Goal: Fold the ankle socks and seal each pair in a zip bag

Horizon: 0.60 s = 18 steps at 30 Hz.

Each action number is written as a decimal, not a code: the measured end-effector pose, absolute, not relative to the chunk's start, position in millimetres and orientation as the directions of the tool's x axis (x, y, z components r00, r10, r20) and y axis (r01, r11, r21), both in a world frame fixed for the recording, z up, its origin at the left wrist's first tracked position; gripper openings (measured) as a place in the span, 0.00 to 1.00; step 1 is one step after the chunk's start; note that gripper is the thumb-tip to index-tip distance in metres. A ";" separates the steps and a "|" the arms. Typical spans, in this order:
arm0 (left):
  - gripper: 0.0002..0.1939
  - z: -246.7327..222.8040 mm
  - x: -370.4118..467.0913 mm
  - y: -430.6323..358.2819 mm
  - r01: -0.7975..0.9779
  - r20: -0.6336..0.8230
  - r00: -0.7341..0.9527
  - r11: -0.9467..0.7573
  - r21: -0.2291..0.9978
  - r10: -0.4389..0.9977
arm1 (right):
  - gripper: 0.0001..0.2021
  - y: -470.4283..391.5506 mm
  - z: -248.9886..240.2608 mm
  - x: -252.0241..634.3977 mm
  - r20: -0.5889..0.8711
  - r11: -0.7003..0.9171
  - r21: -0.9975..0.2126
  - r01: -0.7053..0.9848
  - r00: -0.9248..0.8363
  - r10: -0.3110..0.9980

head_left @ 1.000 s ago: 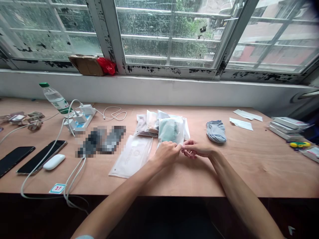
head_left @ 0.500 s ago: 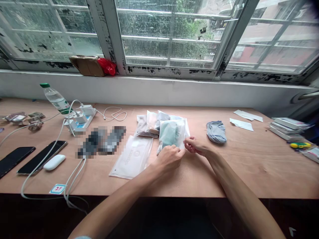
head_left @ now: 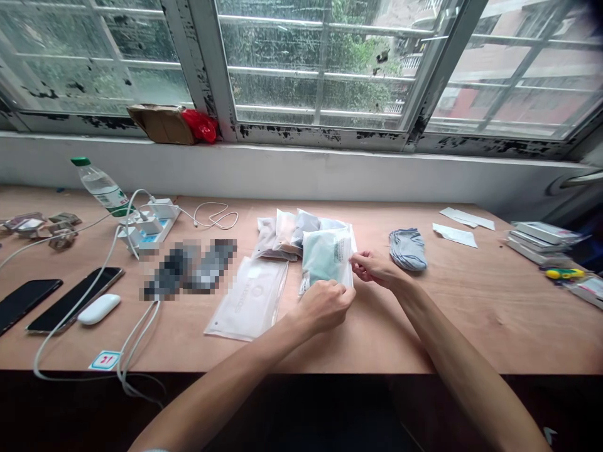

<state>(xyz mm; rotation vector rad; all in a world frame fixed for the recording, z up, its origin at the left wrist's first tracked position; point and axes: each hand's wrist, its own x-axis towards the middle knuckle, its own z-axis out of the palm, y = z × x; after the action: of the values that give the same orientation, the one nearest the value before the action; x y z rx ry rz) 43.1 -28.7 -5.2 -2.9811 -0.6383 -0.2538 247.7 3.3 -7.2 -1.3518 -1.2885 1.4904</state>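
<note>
Since edge likely needs tension, my left fingers (head_left: 346,299) pinch near corner of pouch (head_left: 324,256) mid-frame, right fingers (head_left: 362,263) clamp its side.

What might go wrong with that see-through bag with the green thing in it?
The left hand and right hand are at the edges of the bag with the green thing, so a hard tug might crease it. Other filled bags lie right behind, so a push might shift them. The left forearm is close to the flat bag, so it might drag that along.
</note>
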 end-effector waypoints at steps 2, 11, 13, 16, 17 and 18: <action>0.08 -7.2 45.0 -30.1 0.404 0.186 0.902 -0.914 -0.045 0.389 | 0.14 5.3 -5.9 250.2 -0.227 -0.211 -0.971 0.110 -0.172 0.959; 0.08 -13.1 48.5 -34.3 0.380 0.216 0.909 -0.922 -0.073 0.357 | 0.14 18.8 3.3 257.0 -0.197 -0.161 -0.966 0.202 -0.176 0.964; 0.08 -13.7 48.6 -35.7 0.373 0.214 0.912 -0.925 -0.074 0.350 | 0.13 22.5 4.7 257.5 -0.202 -0.164 -0.963 0.213 -0.169 0.965; 0.08 -15.0 48.6 -37.5 0.375 0.203 0.914 -0.923 -0.084 0.352 | 0.13 26.2 7.7 256.8 -0.201 -0.165 -0.962 0.218 -0.158 0.967; 0.08 -15.3 48.6 -38.0 0.374 0.199 0.915 -0.923 -0.087 0.352 | 0.13 26.9 9.1 256.1 -0.201 -0.164 -0.962 0.219 -0.156 0.967; 0.08 -15.6 48.6 -38.3 0.373 0.198 0.916 -0.924 -0.089 0.350 | 0.12 27.4 10.6 255.1 -0.197 -0.161 -0.962 0.221 -0.153 0.968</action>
<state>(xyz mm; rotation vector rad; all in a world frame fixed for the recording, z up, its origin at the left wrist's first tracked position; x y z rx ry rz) 48.6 -38.3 -15.6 -2.9523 -0.5595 -0.2701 255.1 27.4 10.6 -1.4156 -1.4069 1.3717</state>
